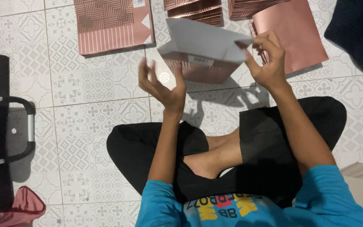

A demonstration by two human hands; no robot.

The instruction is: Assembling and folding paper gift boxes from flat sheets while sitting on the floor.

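Note:
I sit cross-legged on a patterned tile floor. A partly folded paper bag (202, 44), grey-white inside and rose-gold outside, is held up in front of me. My right hand (266, 59) pinches its right corner. My left hand (161, 86) is beside the bag's lower left edge with fingers spread; only the thumb side looks close to the paper, and I cannot tell whether it touches.
A flat striped rose-gold bag (112, 25) lies on the floor at upper left. More folded bags (198, 10) and a plain pink sheet (299, 35) lie at the top. A dark cloth (358, 29) is at upper right, a black frame with a handle (19, 130) at left.

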